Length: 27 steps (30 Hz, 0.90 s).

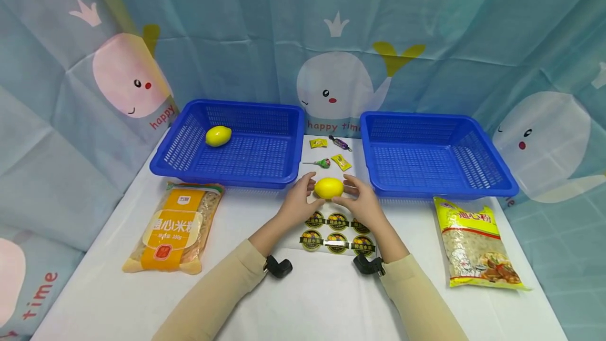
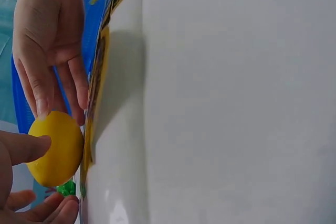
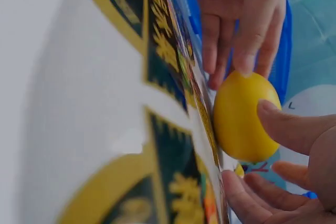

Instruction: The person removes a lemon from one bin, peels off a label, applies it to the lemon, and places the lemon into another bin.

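A yellow lemon (image 1: pixel 329 188) lies at the top of a sheet of round black-and-gold stickers (image 1: pixel 336 242), between my two hands. From its left side my left hand (image 1: pixel 298 205) reaches in, thumb laid against the lemon (image 2: pixel 58 153) in the left wrist view, other fingers spread below and apart from it. Opposite, my right hand (image 1: pixel 363 207) has its thumb against the lemon (image 3: pixel 244 124) in the right wrist view, its fingers loosely bent beside it. Neither hand wraps its fingers round the fruit.
Behind left, a blue basket (image 1: pixel 227 179) holds another lemon (image 1: pixel 218 136); a second blue basket (image 1: pixel 440 192) stands right. Wrapped candies (image 1: pixel 341 162) and a lollipop (image 1: pixel 324 163) lie between them. Food bags flank the table: one orange-labelled (image 1: pixel 172 228), one yellow (image 1: pixel 478 246).
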Available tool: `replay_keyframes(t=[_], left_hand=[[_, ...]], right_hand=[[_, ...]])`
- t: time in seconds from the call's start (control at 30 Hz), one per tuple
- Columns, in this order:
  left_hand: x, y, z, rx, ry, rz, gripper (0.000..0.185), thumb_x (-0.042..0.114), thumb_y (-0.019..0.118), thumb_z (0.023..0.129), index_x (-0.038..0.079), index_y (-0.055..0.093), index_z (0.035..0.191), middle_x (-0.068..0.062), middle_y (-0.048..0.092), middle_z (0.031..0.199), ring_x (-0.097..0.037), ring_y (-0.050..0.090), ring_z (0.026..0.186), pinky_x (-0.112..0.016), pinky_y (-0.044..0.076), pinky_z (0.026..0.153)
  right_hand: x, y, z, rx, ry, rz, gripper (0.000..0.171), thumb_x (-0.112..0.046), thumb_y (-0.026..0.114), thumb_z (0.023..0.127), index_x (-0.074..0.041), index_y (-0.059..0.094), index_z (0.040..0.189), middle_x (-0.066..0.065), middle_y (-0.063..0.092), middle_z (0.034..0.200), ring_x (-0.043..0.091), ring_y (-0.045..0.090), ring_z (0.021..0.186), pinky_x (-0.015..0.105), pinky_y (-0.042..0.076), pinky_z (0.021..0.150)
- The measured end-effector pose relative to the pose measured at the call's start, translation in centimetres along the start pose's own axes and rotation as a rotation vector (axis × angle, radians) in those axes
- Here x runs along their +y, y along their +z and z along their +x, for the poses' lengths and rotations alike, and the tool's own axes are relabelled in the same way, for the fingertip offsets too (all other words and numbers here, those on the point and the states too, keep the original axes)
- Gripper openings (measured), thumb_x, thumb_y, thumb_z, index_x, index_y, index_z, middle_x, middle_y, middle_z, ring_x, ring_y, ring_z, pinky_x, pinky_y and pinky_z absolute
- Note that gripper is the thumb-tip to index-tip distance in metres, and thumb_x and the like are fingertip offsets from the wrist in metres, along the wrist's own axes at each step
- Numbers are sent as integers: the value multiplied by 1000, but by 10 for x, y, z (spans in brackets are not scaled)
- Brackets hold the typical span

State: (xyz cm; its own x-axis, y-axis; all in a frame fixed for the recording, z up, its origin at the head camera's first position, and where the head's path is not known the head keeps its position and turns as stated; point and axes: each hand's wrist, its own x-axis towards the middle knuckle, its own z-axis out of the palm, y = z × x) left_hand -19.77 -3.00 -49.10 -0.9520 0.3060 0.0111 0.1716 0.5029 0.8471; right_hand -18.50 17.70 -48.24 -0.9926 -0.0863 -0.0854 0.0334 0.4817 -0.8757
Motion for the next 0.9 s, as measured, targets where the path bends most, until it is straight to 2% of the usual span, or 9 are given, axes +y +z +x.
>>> replay_keyframes(t=[0.13,0.27,0.4,0.5,0.63,0.8,0.9], left_hand=[[1,-2,-8,18,-4,-1,78,17,76,91,6,33,155,-19,53,142,-32,55,130,-40,48,109],[4,-3,-11,23,-7,19,76,18,76,90,7,36,154,-18,55,141,-31,57,128,-39,49,108],[4,-4,-18,9,-8,83,72,19,76,90,5,41,151,-17,58,136,-31,59,124,-41,50,106],[3,-7,-28,11,2,150,66,19,76,90,4,47,147,-15,62,131,-30,59,122,-43,48,107],[4,-11,-43,19,22,219,57,19,76,89,5,55,140,-13,65,128,-29,60,122,-45,46,109],[6,-15,-53,12,50,249,45,16,78,87,6,65,129,-11,69,120,-30,63,115,-46,49,104],[7,-15,-56,7,69,263,43,16,79,86,6,66,126,-10,70,116,-28,64,110,-45,51,99]], right_hand=[[-2,-1,-8,14,23,-31,79,-28,82,87,-12,42,153,15,52,149,33,56,132,49,51,104],[-4,0,-11,31,-4,-60,77,-28,81,87,-11,44,152,17,53,148,35,58,130,49,53,101],[-6,0,-15,56,-7,-99,76,-26,82,86,-8,46,150,18,60,139,35,61,125,49,54,100],[-9,-1,-21,86,4,-179,73,-26,83,86,-6,49,147,18,66,130,34,64,120,50,52,102],[-12,0,-29,106,26,-325,61,-32,84,84,-5,61,134,14,70,121,32,65,109,50,52,96],[-10,5,-35,10,-9,-511,53,-44,85,79,-7,71,115,9,66,106,30,57,102,44,50,90],[-8,7,-36,-59,-36,-548,44,-43,86,79,-11,71,105,4,60,99,26,53,98,41,47,87]])
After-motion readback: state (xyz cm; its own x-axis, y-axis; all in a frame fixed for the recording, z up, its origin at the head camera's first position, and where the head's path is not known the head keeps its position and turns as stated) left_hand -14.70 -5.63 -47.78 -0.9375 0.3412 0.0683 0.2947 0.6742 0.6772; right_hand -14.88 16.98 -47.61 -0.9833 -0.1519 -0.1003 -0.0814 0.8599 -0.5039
